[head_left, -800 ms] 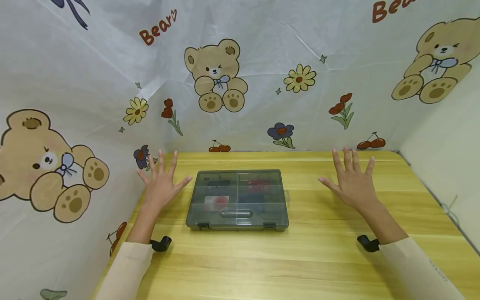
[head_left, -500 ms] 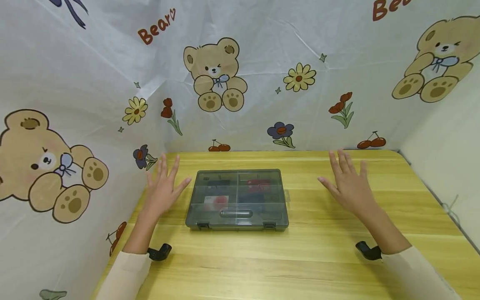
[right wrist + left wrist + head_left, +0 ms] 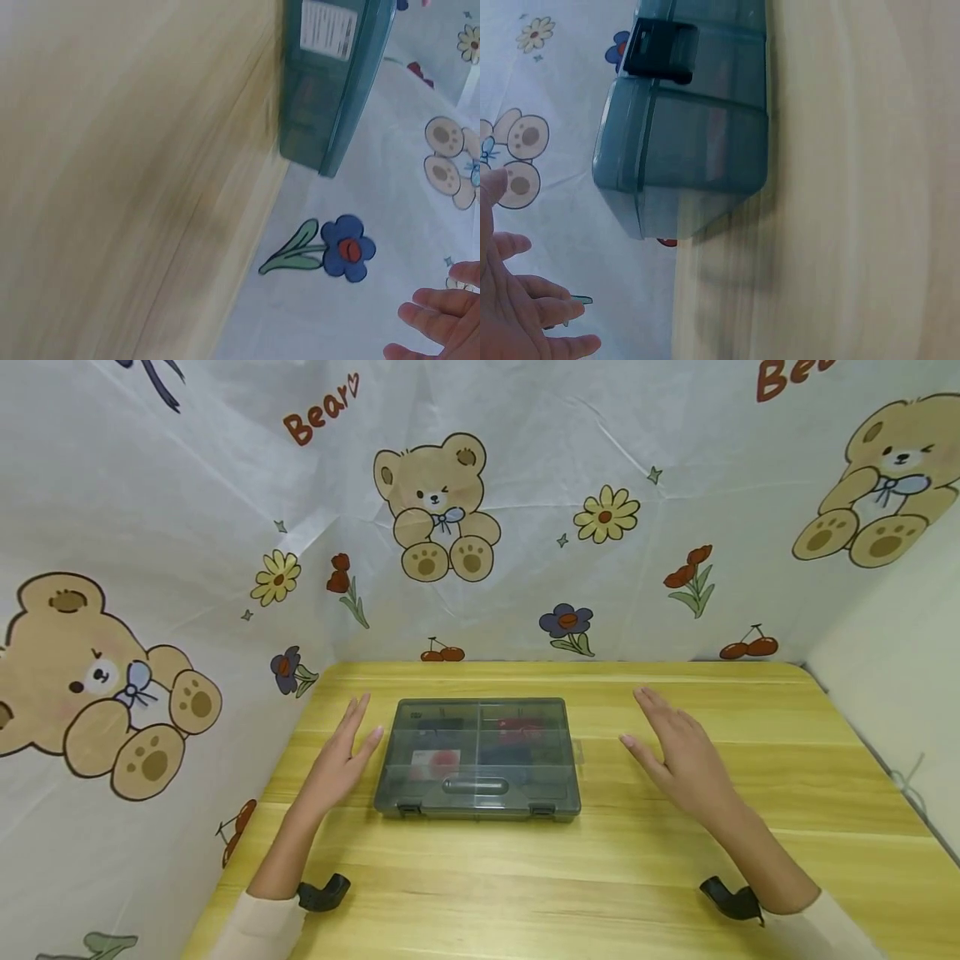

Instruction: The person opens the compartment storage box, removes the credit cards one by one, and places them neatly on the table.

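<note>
On the table lies a grey see-through plastic storage box, its lid down and two dark latches along the near edge. Through the lid, a white card with a pink-red round shape, a red item and dark blue items show; their kinds are unclear. To the left of the box my left hand hovers with fingers extended, touching nothing. My right hand is held to the right of the box, fingers straight and apart from it. The left wrist view shows a latch up close.
The yellow wood-grain table reaches to a white cloth printed with bears and flowers, which rises behind and at the left. A pale wall stands at the right. A barcode label is stuck on the box's right side.
Both hands have turned from spread palm-down to more edge-on, and their fingers have come together. Both have drawn slightly nearer to me, the right one also inward. The box stays put.
</note>
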### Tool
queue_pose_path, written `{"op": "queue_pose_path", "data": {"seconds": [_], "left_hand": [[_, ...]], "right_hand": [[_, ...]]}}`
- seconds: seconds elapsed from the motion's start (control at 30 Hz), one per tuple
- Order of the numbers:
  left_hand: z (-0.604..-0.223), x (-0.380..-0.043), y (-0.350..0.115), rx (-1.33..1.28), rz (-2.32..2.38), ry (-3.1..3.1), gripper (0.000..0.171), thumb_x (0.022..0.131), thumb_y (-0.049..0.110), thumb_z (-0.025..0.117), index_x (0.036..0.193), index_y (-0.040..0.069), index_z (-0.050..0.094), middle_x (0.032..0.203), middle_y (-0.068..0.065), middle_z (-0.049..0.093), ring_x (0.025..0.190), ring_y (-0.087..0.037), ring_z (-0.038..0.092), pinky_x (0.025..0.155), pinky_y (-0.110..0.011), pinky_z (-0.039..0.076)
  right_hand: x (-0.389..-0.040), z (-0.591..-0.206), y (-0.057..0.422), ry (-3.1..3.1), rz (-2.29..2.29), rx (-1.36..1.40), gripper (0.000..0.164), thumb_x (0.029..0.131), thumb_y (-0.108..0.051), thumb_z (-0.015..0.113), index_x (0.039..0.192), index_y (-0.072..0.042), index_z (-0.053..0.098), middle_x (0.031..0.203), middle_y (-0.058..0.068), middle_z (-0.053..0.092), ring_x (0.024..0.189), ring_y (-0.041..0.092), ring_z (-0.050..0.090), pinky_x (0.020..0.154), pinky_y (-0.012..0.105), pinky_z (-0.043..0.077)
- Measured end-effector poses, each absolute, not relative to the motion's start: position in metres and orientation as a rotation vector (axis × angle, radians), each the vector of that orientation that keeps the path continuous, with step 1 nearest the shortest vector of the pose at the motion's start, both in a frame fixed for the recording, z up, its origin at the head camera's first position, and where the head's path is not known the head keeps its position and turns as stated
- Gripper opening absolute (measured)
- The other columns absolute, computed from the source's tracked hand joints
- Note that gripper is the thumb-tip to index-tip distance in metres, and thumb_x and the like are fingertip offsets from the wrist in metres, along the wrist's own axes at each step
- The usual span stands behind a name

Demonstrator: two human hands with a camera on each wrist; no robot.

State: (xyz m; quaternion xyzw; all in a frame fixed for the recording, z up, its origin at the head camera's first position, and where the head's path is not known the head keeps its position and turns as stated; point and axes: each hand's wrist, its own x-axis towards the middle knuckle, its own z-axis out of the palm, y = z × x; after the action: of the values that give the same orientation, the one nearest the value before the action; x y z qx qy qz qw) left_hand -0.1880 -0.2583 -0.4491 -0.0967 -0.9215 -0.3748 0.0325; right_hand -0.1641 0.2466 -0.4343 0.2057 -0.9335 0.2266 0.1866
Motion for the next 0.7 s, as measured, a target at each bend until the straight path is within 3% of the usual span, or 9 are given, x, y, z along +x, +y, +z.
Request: {"op": "queue_pose_path", "data": {"seconds": [0.13, 0.27, 0.47, 0.57, 0.67, 0.7], "left_hand": [[-0.457, -0.187, -0.259, -0.330, -1.297, -2.772, 0.067, 0.108, 0.044, 0.047, 0.164, 0.034, 0.011, 0.170, -0.006, 0.010, 0.154, -0.035, 0.012, 0.120, -0.066, 0.017], [-0.465, -0.187, -0.260, -0.318, -1.440, -2.741, 0.066, 0.108, 0.041, 0.047, 0.164, 0.033, 0.013, 0.169, -0.009, 0.015, 0.153, -0.038, 0.018, 0.119, -0.065, 0.022], [-0.476, -0.190, -0.258, -0.304, -1.676, -2.684, 0.067, 0.108, 0.038, 0.050, 0.164, 0.028, 0.015, 0.168, -0.011, 0.017, 0.153, -0.036, 0.020, 0.120, -0.062, 0.021], [-0.481, -0.191, -0.257, -0.330, -1.770, -2.648, 0.066, 0.108, 0.036, 0.051, 0.164, 0.027, 0.017, 0.169, -0.010, 0.017, 0.153, -0.035, 0.020, 0.121, -0.059, 0.022], [-0.487, -0.193, -0.258, -0.356, -1.843, -2.620, 0.066, 0.108, 0.036, 0.051, 0.164, 0.023, 0.019, 0.168, -0.009, 0.018, 0.153, -0.034, 0.021, 0.121, -0.055, 0.025], [-0.489, -0.194, -0.259, -0.358, -1.859, -2.617, 0.066, 0.108, 0.036, 0.051, 0.164, 0.021, 0.020, 0.168, -0.009, 0.019, 0.153, -0.034, 0.022, 0.120, -0.054, 0.026]], "right_hand": [[-0.154, -0.437, 0.233, -2.616, 0.715, 0.604, 0.069, 0.099, -0.028, 0.069, 0.157, -0.008, 0.038, 0.156, 0.020, 0.043, 0.134, 0.047, 0.048, 0.105, 0.067, 0.039], [-0.146, -0.444, 0.221, -2.615, 0.781, 0.631, 0.068, 0.096, -0.025, 0.072, 0.156, -0.010, 0.042, 0.154, 0.016, 0.047, 0.133, 0.043, 0.051, 0.103, 0.064, 0.044], [-0.133, -0.453, 0.205, -2.604, 0.903, 0.723, 0.074, 0.091, -0.018, 0.078, 0.156, -0.018, 0.043, 0.154, 0.012, 0.048, 0.133, 0.038, 0.052, 0.101, 0.060, 0.049], [-0.129, -0.457, 0.198, -2.587, 0.968, 0.774, 0.070, 0.089, -0.016, 0.080, 0.152, -0.016, 0.049, 0.154, 0.011, 0.048, 0.134, 0.036, 0.052, 0.100, 0.056, 0.051], [-0.128, -0.461, 0.193, -2.575, 1.040, 0.809, 0.058, 0.090, -0.018, 0.080, 0.144, -0.011, 0.059, 0.151, 0.012, 0.051, 0.133, 0.036, 0.053, 0.090, 0.047, 0.058], [-0.128, -0.463, 0.191, -2.573, 1.069, 0.822, 0.054, 0.090, -0.018, 0.079, 0.141, -0.009, 0.062, 0.150, 0.013, 0.052, 0.132, 0.036, 0.054, 0.081, 0.042, 0.061]]}}
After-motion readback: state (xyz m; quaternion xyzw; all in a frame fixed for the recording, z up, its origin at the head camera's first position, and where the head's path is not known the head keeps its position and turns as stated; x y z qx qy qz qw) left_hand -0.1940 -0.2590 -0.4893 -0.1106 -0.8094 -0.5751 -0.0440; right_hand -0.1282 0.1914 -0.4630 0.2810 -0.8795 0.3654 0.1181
